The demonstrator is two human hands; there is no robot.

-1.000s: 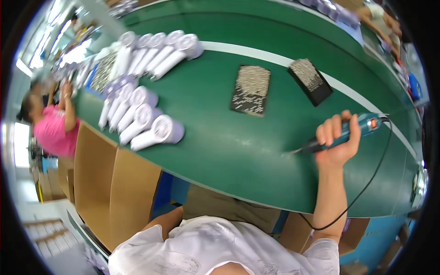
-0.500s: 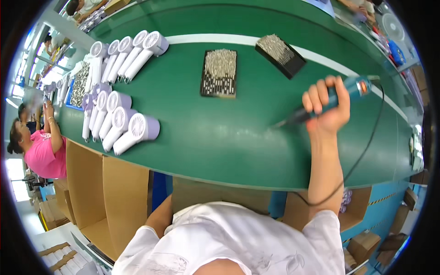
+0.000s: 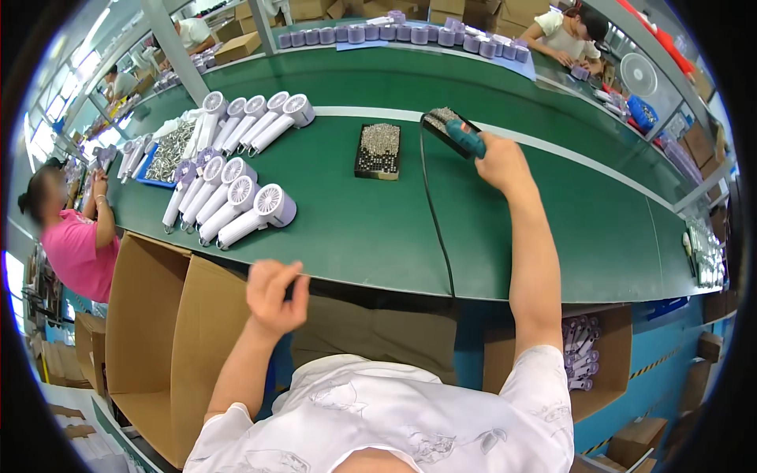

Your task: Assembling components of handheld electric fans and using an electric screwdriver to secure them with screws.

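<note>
My right hand (image 3: 505, 162) is wrapped around a teal electric screwdriver (image 3: 465, 138). Its front end points down at the right-hand black screw tray (image 3: 471, 126), and the tip is hidden from me. My left hand (image 3: 276, 298) hovers by the near table edge, fingers loosely curled with the thumb apart, holding nothing that I can see. A second black tray (image 3: 377, 175) filled with small silver screws lies at the middle of the table. To the left, white-and-purple handheld fans (image 3: 256, 214) lie in two rows, with wrist-loop ends toward me.
A thin black cord (image 3: 430, 197) runs over the green table (image 3: 355, 244) to its near edge. A blue tray (image 3: 162, 169) of metal parts sits far left. Open cardboard boxes (image 3: 150, 315) stand below. Co-workers sit left and across; purple parts (image 3: 386, 33) line the far side.
My right hand has carried the screwdriver forward and left to the right screw tray. My left hand has risen into view near the table edge. My view has tilted up.
</note>
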